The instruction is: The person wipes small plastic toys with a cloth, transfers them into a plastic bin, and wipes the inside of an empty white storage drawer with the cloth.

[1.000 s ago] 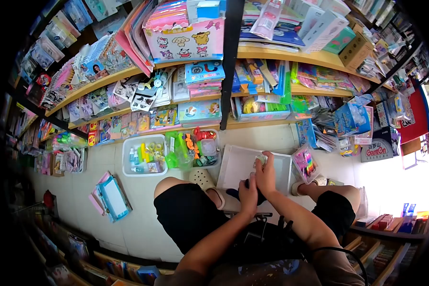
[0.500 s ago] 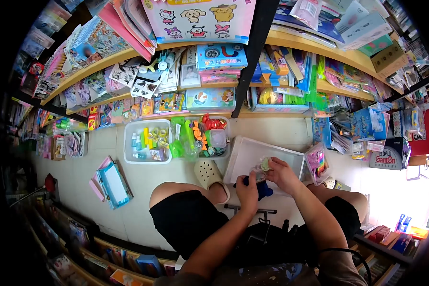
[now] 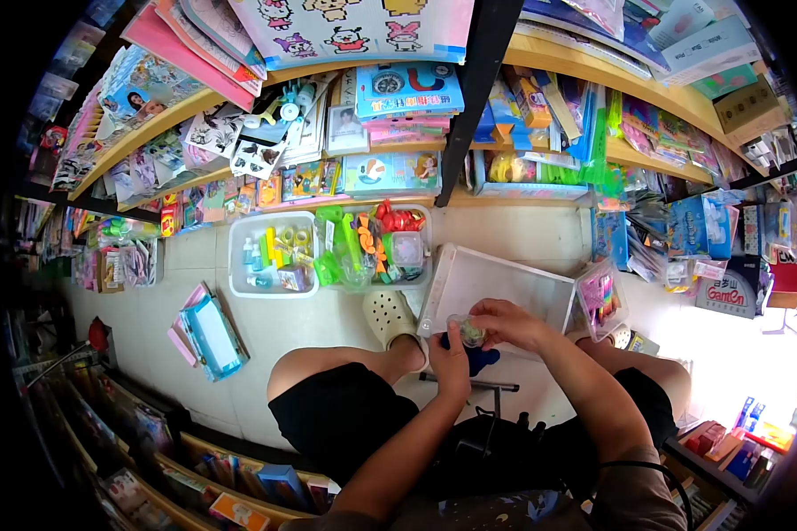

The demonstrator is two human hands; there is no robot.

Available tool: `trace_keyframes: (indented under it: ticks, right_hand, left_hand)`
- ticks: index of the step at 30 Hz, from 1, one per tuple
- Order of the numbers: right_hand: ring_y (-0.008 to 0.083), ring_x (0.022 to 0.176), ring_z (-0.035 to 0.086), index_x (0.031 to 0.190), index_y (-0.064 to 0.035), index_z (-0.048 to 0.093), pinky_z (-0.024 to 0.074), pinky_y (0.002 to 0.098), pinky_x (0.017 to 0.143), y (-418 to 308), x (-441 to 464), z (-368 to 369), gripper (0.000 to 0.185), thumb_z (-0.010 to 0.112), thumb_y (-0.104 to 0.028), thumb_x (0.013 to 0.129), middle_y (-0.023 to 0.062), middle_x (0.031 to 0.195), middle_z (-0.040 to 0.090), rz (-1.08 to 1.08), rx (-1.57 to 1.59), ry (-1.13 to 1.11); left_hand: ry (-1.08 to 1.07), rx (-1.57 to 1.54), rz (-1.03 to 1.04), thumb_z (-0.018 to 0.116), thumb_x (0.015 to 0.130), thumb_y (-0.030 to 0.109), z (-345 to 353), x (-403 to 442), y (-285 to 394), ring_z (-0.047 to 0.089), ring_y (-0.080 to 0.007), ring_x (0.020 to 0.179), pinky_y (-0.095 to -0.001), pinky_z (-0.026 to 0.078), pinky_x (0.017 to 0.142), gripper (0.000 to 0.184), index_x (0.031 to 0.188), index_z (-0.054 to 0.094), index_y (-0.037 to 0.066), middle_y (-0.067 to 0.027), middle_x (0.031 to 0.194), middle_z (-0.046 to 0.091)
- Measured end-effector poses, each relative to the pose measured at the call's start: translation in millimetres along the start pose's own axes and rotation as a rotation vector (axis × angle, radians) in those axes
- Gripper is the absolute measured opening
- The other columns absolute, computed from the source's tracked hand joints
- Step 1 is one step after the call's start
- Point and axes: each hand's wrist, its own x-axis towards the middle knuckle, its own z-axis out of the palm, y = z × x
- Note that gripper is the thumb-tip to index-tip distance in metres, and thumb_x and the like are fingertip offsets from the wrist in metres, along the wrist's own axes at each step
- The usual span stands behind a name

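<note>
Above the near edge of a white plastic bin (image 3: 540,296), both my hands are close together. My left hand (image 3: 452,361) is closed around a small clear round container (image 3: 468,329), thumb upward. My right hand (image 3: 512,326) has its fingertips pinched at the container's right side, where something pale green shows through or inside; where the pale green piece ends is too small to tell. Beneath the fingers sits a dark blue lumpy thing (image 3: 481,360), partly hidden by my left hand; whether that hand also grips it is unclear.
Left of the bin stand two clear tubs, one with yellow rolls and bottles (image 3: 274,295), another with green, orange and red items (image 3: 407,285). A tub of pink items (image 3: 600,301) is at right. A blue-and-pink box (image 3: 212,338) lies on the floor. Packed shelves (image 3: 328,146) rise ahead.
My right hand has moved down and left, bringing the pale green piece from above to the clear container in my left hand. The view has shifted slightly.
</note>
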Motion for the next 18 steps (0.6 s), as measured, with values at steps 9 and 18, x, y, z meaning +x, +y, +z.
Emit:
trace_keyframes:
  ticks: [9,18]
  right_hand:
    - [0.0216,0.066,0.062,0.093,0.0023,0.05,0.0563,0.0318,0.055,11,125,-10,0.035,0.069,-0.018,0.072,0.0131,0.084,0.057,-0.023,0.035,0.353]
    - [0.0223,0.067,0.063,0.086,0.0042,0.054,0.0527,0.0332,0.049,40,230,33,0.041,0.075,-0.025,0.065,0.0137,0.079,0.06,-0.043,-0.351,0.793]
  left_hand:
    - [-0.052,0.226,-0.171,0.05,0.089,0.041,0,-18,-39,0.046,-0.0153,0.062,-0.0296,0.04,0.059,0.045,0.078,0.053,-0.002,-0.0091,0.068,0.052]
    - [-0.069,0.141,-0.215,0.05,0.09,0.036,-2,-15,-42,0.045,-0.011,0.062,-0.0271,0.038,0.058,0.04,0.076,0.051,-0.001,-0.0056,0.066,0.05]
